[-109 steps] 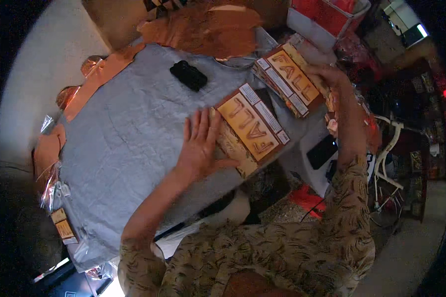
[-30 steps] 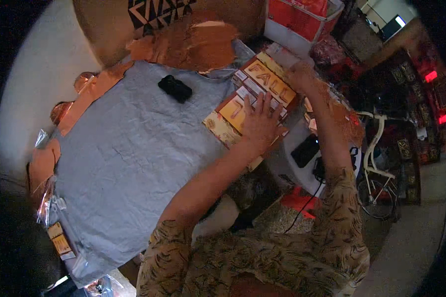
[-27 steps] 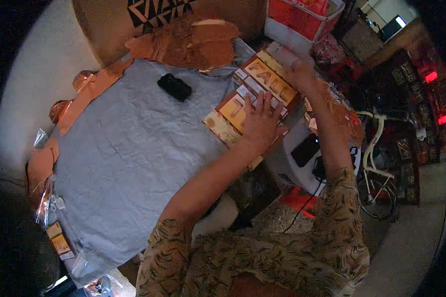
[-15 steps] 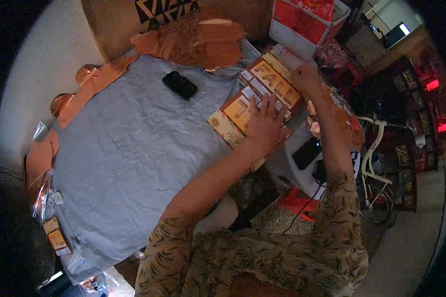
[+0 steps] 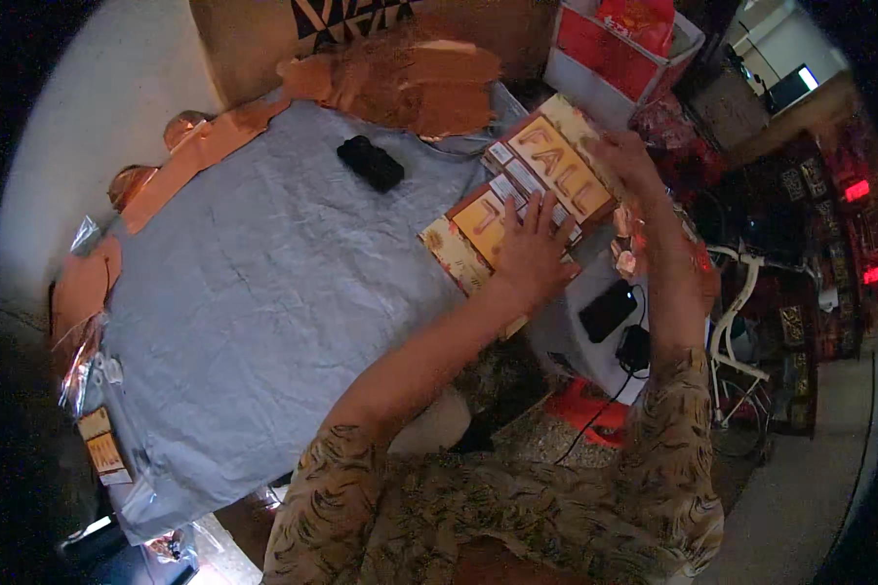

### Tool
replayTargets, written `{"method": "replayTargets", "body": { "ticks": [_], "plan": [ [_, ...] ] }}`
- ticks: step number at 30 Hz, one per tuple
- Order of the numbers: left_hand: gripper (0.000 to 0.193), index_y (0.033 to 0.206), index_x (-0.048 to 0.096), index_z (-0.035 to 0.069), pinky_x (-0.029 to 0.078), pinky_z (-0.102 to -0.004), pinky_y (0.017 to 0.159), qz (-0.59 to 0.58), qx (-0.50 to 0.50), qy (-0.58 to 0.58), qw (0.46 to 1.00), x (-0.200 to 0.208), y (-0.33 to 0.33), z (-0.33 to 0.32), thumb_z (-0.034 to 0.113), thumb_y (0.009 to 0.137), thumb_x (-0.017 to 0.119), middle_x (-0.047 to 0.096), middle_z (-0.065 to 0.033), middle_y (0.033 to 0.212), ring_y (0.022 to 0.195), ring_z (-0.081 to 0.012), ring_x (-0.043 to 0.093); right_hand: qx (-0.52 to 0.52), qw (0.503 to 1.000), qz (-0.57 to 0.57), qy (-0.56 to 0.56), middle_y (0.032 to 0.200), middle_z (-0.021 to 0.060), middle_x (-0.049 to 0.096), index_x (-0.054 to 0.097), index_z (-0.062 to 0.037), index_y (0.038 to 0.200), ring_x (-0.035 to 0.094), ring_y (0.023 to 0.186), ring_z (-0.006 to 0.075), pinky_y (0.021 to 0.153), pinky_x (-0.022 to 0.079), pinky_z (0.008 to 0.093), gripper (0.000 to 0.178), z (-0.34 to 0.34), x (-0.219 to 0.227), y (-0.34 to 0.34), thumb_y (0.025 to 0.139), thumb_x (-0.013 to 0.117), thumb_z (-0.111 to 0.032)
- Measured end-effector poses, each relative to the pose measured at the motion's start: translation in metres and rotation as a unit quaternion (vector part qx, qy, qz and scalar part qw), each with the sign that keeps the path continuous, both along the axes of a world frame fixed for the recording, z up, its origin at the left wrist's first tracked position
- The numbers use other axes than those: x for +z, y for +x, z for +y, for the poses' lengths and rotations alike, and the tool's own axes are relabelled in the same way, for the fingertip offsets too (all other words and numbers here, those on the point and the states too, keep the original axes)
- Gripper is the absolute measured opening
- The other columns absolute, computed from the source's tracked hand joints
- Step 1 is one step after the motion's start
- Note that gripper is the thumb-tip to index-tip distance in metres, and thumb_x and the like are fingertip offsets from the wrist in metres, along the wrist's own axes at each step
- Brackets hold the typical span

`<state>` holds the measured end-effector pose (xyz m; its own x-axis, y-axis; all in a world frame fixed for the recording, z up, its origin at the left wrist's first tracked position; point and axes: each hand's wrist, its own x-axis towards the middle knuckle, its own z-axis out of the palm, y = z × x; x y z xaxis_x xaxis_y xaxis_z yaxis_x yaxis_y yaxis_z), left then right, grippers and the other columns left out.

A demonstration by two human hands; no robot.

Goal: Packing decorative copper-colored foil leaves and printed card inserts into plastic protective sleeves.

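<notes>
An orange and cream printed cardboard box (image 5: 559,156), with large letters on its panels, lies across the right end of the cloth-covered table. It may be one opened-out box or two side by side; I cannot tell which. My left hand (image 5: 532,249) lies flat on the nearer panel, its fingers spread. At the far right edge of the box, my right hand (image 5: 629,166) has its fingers curled against the edge; the fingertips are partly hidden. Below the right hand, crumpled copper-coloured foil (image 5: 626,249) rests on a pale surface.
The table has a grey cloth (image 5: 254,292) with a black object (image 5: 371,164) on it. Copper foil sheets (image 5: 390,88) line its far and left edges. Nearby are a phone (image 5: 608,310), a black charger (image 5: 634,348), a red-and-white bin (image 5: 619,54), a bicycle (image 5: 737,331) and a smaller orange box (image 5: 102,447).
My right hand has shifted slightly right, towards the outer edge of the box, showing more of the cream border. My left hand stays on the panel. The whole view has shifted a little.
</notes>
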<state>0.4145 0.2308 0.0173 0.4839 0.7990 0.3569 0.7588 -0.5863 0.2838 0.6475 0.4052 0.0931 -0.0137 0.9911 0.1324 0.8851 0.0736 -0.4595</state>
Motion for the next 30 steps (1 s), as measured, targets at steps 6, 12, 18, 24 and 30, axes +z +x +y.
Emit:
{"method": "replayTargets", "body": {
  "ticks": [6, 12, 18, 24, 30],
  "plan": [
    [0.072, 0.147, 0.043, 0.015, 0.016, -0.0609, 0.116, -0.104, -0.043, 0.058, 0.992, -0.018, -0.018, 0.019, 0.051, 0.088, 0.063, 0.025, -0.0206, 0.158, 0.146, -0.0344, 0.026, 0.091, 0.976, 0.194, -0.049, 0.093, 0.0005, 0.071, 0.072, -0.0037, 0.11, 0.063, 0.077, 0.0092, 0.065, 0.051, 0.0298, 0.03, -0.052, 0.077, -0.037, 0.088, 0.072, -0.025],
    [0.083, 0.151, 0.026, 0.005, 0.032, -0.0434, 0.113, -0.527, 0.006, -0.006, 0.85, 0.079, -0.141, -0.033, 0.018, 0.086, 0.076, 0.036, -0.0191, 0.151, 0.138, -0.0287, 0.039, 0.103, 0.955, 0.245, 0.127, 0.086, -0.0009, 0.068, 0.07, -0.0043, 0.109, 0.059, 0.074, 0.005, 0.063, 0.049, 0.0254, 0.023, -0.156, 0.129, -0.118, 0.094, 0.066, -0.021],
    [0.067, 0.147, 0.028, 0.0, 0.038, -0.0364, 0.108, -0.58, -0.005, -0.035, 0.814, 0.084, -0.25, -0.121, 0.006, 0.093, 0.066, 0.047, -0.0152, 0.141, 0.13, -0.0228, 0.046, 0.211, 0.85, 0.436, 0.206, 0.094, 0.0, 0.065, 0.064, 0.0011, 0.112, 0.058, 0.081, 0.0055, 0.071, 0.048, 0.0238, 0.02, -0.24, -0.005, -0.247, 0.098, 0.059, -0.012],
    [0.031, 0.128, 0.049, 0.0, 0.047, -0.0313, 0.095, -0.479, 0.139, -0.052, 0.865, 0.013, -0.292, -0.174, 0.004, 0.098, 0.055, 0.059, -0.0076, 0.117, 0.11, -0.0157, 0.056, 0.255, 0.803, 0.532, 0.085, 0.1, 0.0008, 0.064, 0.058, 0.0016, 0.123, 0.057, 0.085, 0.0064, 0.075, 0.048, 0.0248, 0.026, -0.27, -0.106, -0.305, 0.098, 0.056, -0.008],
    [0.023, 0.123, 0.053, 0.0, 0.048, -0.029, 0.091, -0.565, 0.123, -0.091, 0.811, 0.014, -0.305, -0.188, 0.01, 0.102, 0.051, 0.062, -0.0042, 0.112, 0.101, -0.012, 0.058, 0.238, 0.854, 0.458, -0.054, 0.103, 0.0003, 0.063, 0.055, 0.0004, 0.127, 0.055, 0.087, 0.0065, 0.075, 0.046, 0.0239, 0.03, -0.291, -0.072, -0.313, 0.1, 0.054, -0.011]
  ]
}}
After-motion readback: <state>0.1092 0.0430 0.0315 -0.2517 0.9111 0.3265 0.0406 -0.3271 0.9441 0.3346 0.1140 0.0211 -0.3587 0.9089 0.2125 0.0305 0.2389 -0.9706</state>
